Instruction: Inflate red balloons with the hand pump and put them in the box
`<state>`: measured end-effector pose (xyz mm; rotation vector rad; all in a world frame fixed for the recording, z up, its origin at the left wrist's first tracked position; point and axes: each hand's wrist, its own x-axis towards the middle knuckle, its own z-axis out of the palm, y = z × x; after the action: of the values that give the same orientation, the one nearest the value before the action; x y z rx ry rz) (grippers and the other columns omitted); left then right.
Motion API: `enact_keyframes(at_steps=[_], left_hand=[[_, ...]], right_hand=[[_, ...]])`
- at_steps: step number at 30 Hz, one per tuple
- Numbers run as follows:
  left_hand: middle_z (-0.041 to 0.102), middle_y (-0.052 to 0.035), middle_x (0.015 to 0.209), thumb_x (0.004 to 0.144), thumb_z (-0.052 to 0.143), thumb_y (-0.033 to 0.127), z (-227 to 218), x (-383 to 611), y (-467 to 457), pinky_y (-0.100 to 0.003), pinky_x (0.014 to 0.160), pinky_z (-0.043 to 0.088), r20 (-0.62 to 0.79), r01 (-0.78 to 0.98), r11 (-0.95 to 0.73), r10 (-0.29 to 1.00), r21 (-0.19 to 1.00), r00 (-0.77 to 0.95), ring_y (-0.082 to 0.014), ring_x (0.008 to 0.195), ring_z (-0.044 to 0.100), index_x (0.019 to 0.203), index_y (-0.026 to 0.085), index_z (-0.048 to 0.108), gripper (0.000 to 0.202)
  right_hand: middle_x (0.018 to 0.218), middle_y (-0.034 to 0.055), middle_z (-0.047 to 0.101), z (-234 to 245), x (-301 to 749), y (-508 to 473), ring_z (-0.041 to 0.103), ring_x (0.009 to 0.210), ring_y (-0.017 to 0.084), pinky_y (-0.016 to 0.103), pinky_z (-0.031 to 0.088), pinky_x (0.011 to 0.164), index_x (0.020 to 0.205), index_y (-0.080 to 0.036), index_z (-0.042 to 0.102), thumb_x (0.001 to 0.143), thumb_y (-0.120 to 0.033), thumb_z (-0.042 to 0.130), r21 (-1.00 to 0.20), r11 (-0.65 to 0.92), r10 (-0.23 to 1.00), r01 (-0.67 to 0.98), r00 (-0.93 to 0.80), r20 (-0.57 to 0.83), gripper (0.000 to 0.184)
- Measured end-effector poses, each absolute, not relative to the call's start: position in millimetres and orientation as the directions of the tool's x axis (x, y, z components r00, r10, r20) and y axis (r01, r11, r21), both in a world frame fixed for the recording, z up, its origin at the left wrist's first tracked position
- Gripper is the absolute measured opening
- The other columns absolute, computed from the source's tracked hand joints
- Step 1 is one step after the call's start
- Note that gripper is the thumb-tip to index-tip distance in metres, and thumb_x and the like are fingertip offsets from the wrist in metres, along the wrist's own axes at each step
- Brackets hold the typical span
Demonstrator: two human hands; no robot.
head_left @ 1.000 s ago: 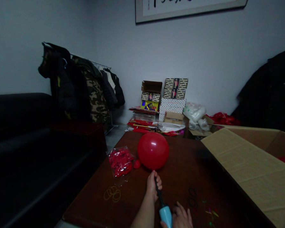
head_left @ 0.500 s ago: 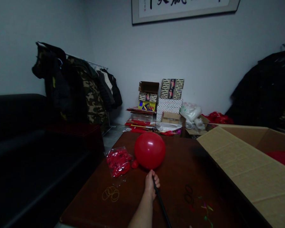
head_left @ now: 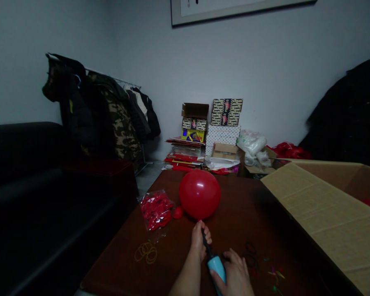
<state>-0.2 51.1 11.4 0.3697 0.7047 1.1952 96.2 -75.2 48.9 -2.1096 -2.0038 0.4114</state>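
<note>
A round, inflated red balloon (head_left: 199, 195) sits just beyond my left hand (head_left: 200, 238), its neck pointing down at my fingers. That hand is closed around the balloon's neck and the black front rod of a hand balloon pump (head_left: 216, 267). My right hand (head_left: 234, 273) is on the pump's light blue barrel, thumb across it and fingers along its right side. The barrel's rear end is hidden or out of frame. Left of the balloon, a small red balloon (head_left: 178, 212) lies beside a clear plastic bag of red balloons (head_left: 156, 209).
Yellow rubber bands (head_left: 146, 253) lie on the brown table (head_left: 111, 267). Dark rings (head_left: 250, 254) and small coloured bits (head_left: 276, 272) are at right. An open cardboard box (head_left: 323, 218) stands along the right edge. A black sofa (head_left: 49, 213) is at left, stacked boxes (head_left: 223, 135) behind.
The blue pump barrel and my right hand have come up into view close behind my left hand; the exposed black rod is now shorter. The view has shifted slightly.
</note>
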Motion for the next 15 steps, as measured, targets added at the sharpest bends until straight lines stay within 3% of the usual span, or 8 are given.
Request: enact_keyframes(at_steps=[11, 15], left_hand=[[0.034, 0.0091, 0.044, 0.066, 0.057, 0.044, 12.3, 0.2, 47.9, -0.018, 0.036, 0.009, -0.314, -0.697, 0.349, 0.931, 0.627, 0.184, -0.0039, 0.032, 0.025, 0.064, 0.022, 0.034, 0.032], [0.035, 0.0092, 0.044, 0.065, 0.058, 0.044, 12.6, 0.0, 48.2, -0.019, 0.036, 0.009, -0.311, -0.712, 0.34, 0.934, 0.614, 0.177, -0.0038, 0.032, 0.025, 0.064, 0.022, 0.034, 0.033]], right_hand=[[0.12, 0.0159, 0.056, 42.2, 88.6, -83.5, 0.035, 0.126, 0.034, 0.056, 0.018, 0.105, 0.102, -0.012, 0.063, 0.079, -0.054, 0.037, -0.281, -0.061, 0.997, 0.958, 0.049, -0.052, 0.055], [0.118, 0.0126, 0.059, 21.6, 98.8, -99.9, 0.036, 0.125, 0.034, 0.057, 0.019, 0.105, 0.094, -0.016, 0.067, 0.078, -0.045, 0.043, -0.214, -0.058, 0.997, 0.975, 0.043, -0.071, 0.041]])
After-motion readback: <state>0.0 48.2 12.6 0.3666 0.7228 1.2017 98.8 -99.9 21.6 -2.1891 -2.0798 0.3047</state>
